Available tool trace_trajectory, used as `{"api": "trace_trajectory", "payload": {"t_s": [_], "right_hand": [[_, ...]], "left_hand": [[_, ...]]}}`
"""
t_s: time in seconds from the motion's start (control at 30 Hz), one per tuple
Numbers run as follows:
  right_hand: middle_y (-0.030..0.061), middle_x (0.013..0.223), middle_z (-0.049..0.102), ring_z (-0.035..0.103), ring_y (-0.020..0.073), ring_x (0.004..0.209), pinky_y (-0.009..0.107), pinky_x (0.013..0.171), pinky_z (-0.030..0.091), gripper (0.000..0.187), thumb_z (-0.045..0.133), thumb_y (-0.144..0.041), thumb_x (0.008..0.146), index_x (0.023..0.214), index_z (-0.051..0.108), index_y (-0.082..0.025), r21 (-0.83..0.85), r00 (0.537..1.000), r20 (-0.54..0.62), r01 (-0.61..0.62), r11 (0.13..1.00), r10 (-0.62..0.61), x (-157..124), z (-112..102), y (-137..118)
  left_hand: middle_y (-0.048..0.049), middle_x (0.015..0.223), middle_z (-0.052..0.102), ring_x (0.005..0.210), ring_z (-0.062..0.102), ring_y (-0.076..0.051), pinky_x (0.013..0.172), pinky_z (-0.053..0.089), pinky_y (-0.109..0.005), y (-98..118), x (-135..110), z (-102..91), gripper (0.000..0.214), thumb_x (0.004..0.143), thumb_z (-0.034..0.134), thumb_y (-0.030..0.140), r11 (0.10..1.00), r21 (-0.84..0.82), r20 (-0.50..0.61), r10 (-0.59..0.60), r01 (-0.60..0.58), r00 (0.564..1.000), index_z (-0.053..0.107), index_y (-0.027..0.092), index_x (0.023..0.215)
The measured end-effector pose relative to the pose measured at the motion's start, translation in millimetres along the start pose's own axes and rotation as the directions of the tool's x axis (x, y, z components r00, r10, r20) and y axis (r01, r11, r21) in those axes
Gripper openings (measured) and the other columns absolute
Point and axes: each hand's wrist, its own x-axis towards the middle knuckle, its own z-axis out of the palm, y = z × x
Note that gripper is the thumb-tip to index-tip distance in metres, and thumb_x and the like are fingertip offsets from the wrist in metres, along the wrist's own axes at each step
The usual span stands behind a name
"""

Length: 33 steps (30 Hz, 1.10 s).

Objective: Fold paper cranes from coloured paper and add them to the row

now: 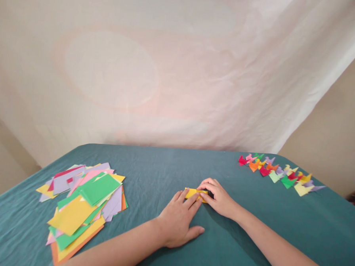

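Yellow folded paper (192,193) is being held at mid-table, right of the loose sheets (84,203): pinned under the flat, spread left hand (178,222), nipped by curled fingertips of the right hand (220,199). A crease is likely being set; even pressing is being called for.

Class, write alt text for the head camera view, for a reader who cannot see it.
A person's left hand and right hand press a folded yellow paper strip onto a teal tablecloth. A loose pile of coloured paper sheets lies to the left; small folded paper figures sit in a row at far right.
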Motion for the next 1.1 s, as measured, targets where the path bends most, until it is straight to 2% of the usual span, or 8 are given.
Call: {"api": "trace_trajectory", "payload": {"t_s": [0.17,0.37,0.53,0.63,0.77,0.97,1.1], "right_hand": [[0.0051,0.094,0.056,0.052,0.0184,0.092,0.035,0.084,0.042,0.015,0.049,-0.016,0.082,0.090,0.061,-0.021,0.030,0.999,-0.032,-0.008,1.000,0.009,-1,1,4],[0.0047,0.089,0.058,0.055,0.0169,0.087,0.033,0.081,0.044,0.022,0.043,-0.007,0.077,0.080,0.062,-0.019,0.049,0.995,-0.090,-0.032,0.998,0.036,-1,0,16],[0.0051,0.090,0.061,0.057,0.0161,0.085,0.031,0.079,0.046,0.032,0.039,-0.002,0.074,0.087,0.065,-0.018,0.070,0.991,-0.114,-0.062,0.996,0.070,-2,-4,22],[0.0051,0.093,0.063,0.059,0.0160,0.086,0.031,0.080,0.046,0.038,0.038,-0.002,0.074,0.088,0.068,-0.019,0.068,0.995,-0.084,-0.056,0.996,0.062,-3,-7,25],[0.0050,0.095,0.064,0.060,0.0161,0.085,0.030,0.078,0.047,0.039,0.039,-0.003,0.074,0.089,0.070,-0.020,0.028,0.999,-0.043,-0.015,1.000,0.016,-4,-10,28],[0.0051,0.094,0.063,0.057,0.0169,0.087,0.032,0.079,0.046,0.040,0.041,-0.001,0.074,0.097,0.067,-0.021,-0.092,0.988,-0.013,0.149,0.985,-0.151,-8,-11,26],[0.0060,0.095,0.061,0.054,0.0174,0.089,0.033,0.080,0.046,0.041,0.040,0.000,0.075,0.102,0.065,-0.021,-0.162,0.978,0.006,0.208,0.965,-0.209,-10,-9,19]], "left_hand": [[-0.0098,0.140,0.034,0.127,0.026,-0.034,0.101,0.023,-0.049,0,0,-4.1,0.065,0.086,0.023,0.061,1.000,-0.007,-0.013,0.002,-0.002,1.000,0.028,0.020,0.137],[-0.0092,0.138,0.035,0.125,0.029,-0.033,0.100,0.024,-0.049,-2,1,-5.1,0.063,0.086,0.025,0.061,1.000,-0.003,-0.026,0.004,-0.004,1.000,0.031,0.021,0.135],[-0.0088,0.139,0.033,0.126,0.027,-0.033,0.101,0.023,-0.049,-2,1,-3.4,0.063,0.086,0.025,0.061,1.000,-0.006,-0.019,0.003,-0.003,1.000,0.031,0.022,0.135],[-0.0086,0.140,0.033,0.126,0.027,-0.034,0.100,0.023,-0.049,-2,1,-2.8,0.064,0.085,0.025,0.062,1.000,-0.005,-0.011,0.000,0.000,1.000,0.030,0.022,0.135],[-0.0085,0.140,0.032,0.126,0.026,-0.034,0.100,0.023,-0.050,-2,1,-3.3,0.064,0.086,0.023,0.061,1.000,-0.001,0.001,-0.002,0.002,1.000,0.029,0.022,0.136],[-0.0086,0.140,0.033,0.125,0.027,-0.034,0.100,0.023,-0.050,-1,0,-3.8,0.064,0.086,0.024,0.061,1.000,-0.004,-0.011,0.001,-0.001,1.000,0.029,0.022,0.136],[-0.0091,0.139,0.033,0.125,0.027,-0.034,0.099,0.024,-0.050,-1,1,-3.3,0.064,0.086,0.024,0.061,1.000,0.006,-0.013,0.000,0.000,1.000,0.029,0.021,0.136]]}}
